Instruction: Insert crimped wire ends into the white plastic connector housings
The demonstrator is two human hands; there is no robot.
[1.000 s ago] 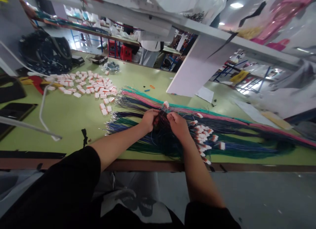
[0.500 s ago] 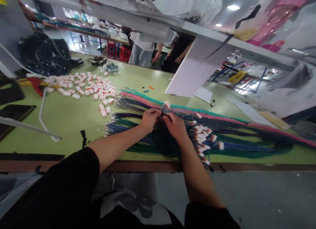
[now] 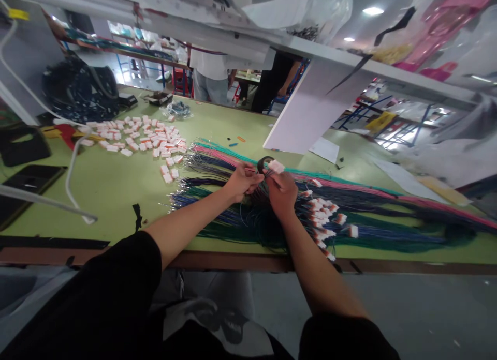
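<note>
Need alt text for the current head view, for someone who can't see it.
A person's left hand and right hand sit close together over coloured wires on a green table, a white connector at the right hand. Loose connectors lie scattered left; a connector cluster lies right.

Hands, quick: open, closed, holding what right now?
Left hand: closed; what it pinches cannot be told.
Right hand: closed, holding a white connector; exact grip unclear.

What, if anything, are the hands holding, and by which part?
Right hand: a white connector, at or just below its near edge; exactly where is hidden. Left hand: seemingly a wire, pinched, but where along it cannot be told.
</note>
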